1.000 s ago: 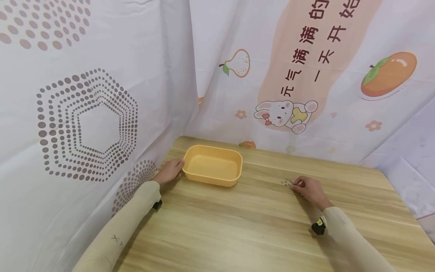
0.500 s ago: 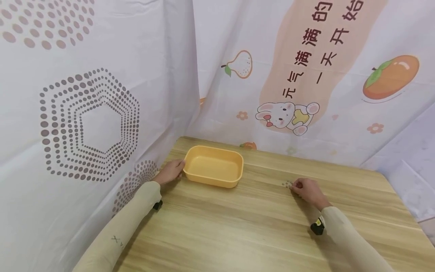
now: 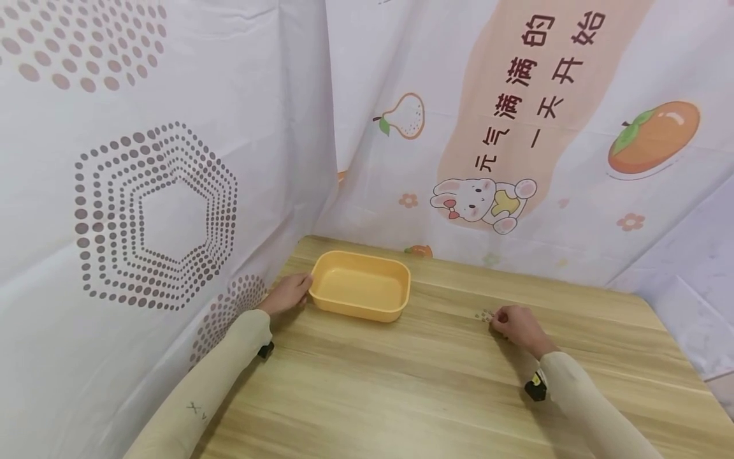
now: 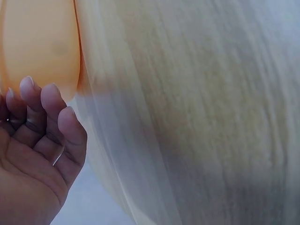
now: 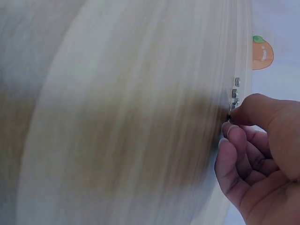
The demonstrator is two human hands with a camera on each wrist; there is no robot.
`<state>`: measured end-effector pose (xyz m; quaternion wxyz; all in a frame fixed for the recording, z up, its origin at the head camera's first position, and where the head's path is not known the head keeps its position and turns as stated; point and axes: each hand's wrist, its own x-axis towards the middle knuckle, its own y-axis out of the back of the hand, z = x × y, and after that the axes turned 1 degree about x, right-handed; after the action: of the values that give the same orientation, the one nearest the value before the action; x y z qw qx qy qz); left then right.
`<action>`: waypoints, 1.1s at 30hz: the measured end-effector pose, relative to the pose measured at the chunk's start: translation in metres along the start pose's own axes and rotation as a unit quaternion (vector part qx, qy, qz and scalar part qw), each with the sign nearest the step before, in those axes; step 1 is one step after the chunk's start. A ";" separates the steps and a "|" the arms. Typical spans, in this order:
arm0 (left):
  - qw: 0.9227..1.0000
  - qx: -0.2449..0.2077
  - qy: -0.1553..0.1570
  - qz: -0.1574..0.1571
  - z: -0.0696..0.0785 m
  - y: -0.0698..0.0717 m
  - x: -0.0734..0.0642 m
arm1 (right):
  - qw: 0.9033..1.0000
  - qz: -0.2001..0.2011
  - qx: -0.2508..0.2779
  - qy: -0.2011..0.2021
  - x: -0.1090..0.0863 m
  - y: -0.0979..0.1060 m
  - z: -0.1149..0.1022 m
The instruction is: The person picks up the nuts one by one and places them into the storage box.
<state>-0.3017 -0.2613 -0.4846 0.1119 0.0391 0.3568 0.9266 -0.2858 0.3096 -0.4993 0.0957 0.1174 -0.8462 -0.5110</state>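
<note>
A yellow plastic tub [image 3: 360, 311] sits on the wooden table at the far left. My left hand [image 3: 286, 294] holds its left end; in the left wrist view the curled fingers [image 4: 49, 105] are against the tub wall [image 4: 44, 47], and the thumb is out of sight. Farther right, my right hand [image 3: 520, 326] is low over the table beside a small cluster of metal nuts [image 3: 482, 315]. Thumb and fingertips pinch a small dark piece, seemingly one nut [image 5: 229, 117], mostly hidden by the fingers. Several more nuts [image 5: 235, 93] lie just beyond the thumb.
The wood-grain table [image 3: 401, 389] spans the space between and in front of both hands. A white curtain [image 3: 275, 83] with dotted shapes borders the left side. Another printed curtain [image 3: 367, 210] hangs along the table's back edge.
The head view has tilted slightly, so everything sits a little lower. My right fingers stay at the nuts and have drawn closer together. The left hand remains on the tub.
</note>
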 end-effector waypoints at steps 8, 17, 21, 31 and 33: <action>1.000 0.001 0.001 -0.006 -0.001 0.001 -0.001 | 1.000 0.007 -0.006 0.000 -0.001 -0.001 -0.001; 1.000 0.000 0.002 -0.002 0.003 0.004 -0.003 | 1.000 0.015 0.006 0.001 -0.004 0.001 0.000; 1.000 0.001 -0.003 0.001 0.002 0.002 0.000 | 1.000 0.020 0.006 -0.001 -0.007 0.003 0.000; 1.000 -0.003 0.002 0.003 0.000 -0.001 -0.001 | 1.000 0.028 0.009 -0.001 -0.007 0.005 -0.005; 1.000 -0.002 0.005 0.002 0.001 0.000 -0.002 | 0.999 0.033 0.007 0.006 -0.007 0.005 -0.006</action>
<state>-0.2997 -0.2610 -0.4836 0.1082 0.0350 0.3551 0.9279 -0.2780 0.3085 -0.4922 0.1168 0.0928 -0.8525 -0.5010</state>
